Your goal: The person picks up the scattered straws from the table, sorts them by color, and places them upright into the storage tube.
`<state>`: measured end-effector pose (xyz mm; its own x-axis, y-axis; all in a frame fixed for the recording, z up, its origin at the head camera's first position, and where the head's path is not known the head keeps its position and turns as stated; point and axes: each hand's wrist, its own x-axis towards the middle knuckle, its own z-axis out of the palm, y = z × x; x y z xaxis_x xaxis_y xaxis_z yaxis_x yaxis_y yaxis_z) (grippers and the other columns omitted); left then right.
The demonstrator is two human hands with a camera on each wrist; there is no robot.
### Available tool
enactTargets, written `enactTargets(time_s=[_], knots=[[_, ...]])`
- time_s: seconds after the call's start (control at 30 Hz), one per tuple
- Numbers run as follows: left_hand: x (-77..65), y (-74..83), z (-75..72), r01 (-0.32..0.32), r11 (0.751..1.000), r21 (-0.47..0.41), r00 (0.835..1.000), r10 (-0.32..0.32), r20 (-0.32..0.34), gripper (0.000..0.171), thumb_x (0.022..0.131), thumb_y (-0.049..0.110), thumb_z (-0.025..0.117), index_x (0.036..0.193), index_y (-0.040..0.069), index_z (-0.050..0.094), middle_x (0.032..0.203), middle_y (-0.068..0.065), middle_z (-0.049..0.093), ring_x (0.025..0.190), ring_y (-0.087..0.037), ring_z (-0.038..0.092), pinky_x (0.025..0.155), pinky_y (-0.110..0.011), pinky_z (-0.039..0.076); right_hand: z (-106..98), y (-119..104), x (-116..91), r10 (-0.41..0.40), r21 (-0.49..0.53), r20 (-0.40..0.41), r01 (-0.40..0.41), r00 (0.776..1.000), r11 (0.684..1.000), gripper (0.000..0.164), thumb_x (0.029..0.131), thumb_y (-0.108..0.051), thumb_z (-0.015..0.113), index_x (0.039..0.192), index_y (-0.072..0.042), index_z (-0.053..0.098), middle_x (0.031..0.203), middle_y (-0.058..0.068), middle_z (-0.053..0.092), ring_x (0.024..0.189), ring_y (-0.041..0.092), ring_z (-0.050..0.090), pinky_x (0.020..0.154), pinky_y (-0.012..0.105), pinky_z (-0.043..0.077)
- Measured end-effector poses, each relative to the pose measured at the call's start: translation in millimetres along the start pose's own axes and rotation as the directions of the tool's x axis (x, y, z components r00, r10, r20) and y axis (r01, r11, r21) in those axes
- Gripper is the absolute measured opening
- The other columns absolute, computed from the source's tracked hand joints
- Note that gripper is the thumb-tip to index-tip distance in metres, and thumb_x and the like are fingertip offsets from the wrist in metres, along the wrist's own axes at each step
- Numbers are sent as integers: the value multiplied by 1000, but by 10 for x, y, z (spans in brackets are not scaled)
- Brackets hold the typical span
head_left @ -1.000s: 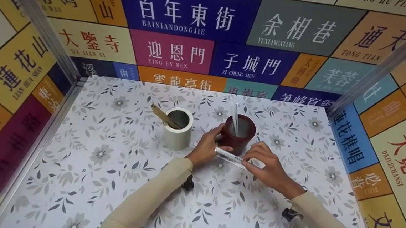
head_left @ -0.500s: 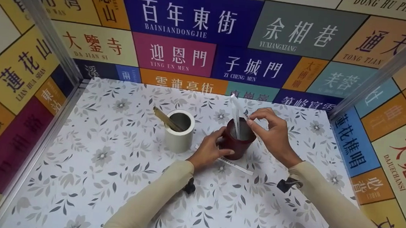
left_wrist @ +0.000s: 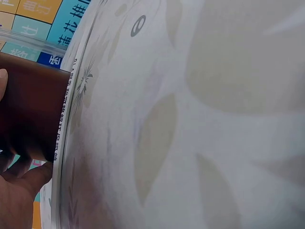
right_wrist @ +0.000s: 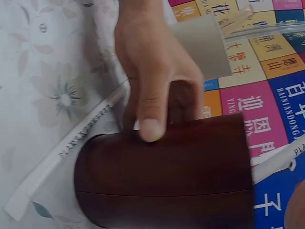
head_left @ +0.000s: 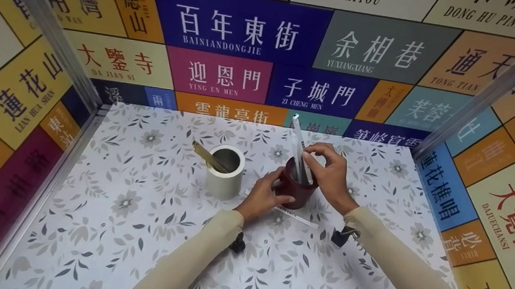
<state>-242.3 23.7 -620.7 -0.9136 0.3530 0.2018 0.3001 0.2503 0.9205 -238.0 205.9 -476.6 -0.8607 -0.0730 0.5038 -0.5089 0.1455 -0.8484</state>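
Observation:
My left hand [head_left: 263, 195] grips the side of a dark red cup [head_left: 297, 196] that stands upright on the table. Its thumb [right_wrist: 152, 112] lies along the cup wall in the right wrist view. Long white paper-wrapped straws [head_left: 296, 131] lean out of the cup's mouth. Over the rim, my right hand [head_left: 331, 174] pinches one wrapped straw [head_left: 306, 173] between thumb and fingers, its lower end inside the cup. Another wrapped straw [head_left: 300, 219], printed with dark letters, lies on the table in front of the cup, partly behind the left hand.
Left of the red cup stands a white cup [head_left: 223, 184] with thin tan sticks [head_left: 209, 156] leaning out. The tablecloth [head_left: 124, 235] has a grey flower print. Colourful panels with lettering [head_left: 219, 76] enclose the back and both sides.
The right hand has moved from the straw on the table up to the red cup's mouth, then inward over its rim with a straw. The left hand stays on the cup.

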Motion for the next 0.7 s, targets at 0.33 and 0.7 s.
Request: enactTargets(time_s=[0.33,0.7], knots=[[24,-105,-16,-51,999,9,999,51,0,87,92,30,93,164,10,49,153,-14,63,141,-25,63,115,-36,53,-57,214,-308,-17,-21,-61,16,998,1000,12,98,11,75,109,15,76,110,29,69,114,20,60,102,29,50],[-40,8,-31,52,996,-68,998,-50,24,93,94,19,91,170,4,39,166,-16,52,144,-29,61,115,-30,51,-107,116,-696,-224,-140,34,227,974,964,29,88,20,78,115,11,77,115,36,68,114,36,59,104,27,49]])
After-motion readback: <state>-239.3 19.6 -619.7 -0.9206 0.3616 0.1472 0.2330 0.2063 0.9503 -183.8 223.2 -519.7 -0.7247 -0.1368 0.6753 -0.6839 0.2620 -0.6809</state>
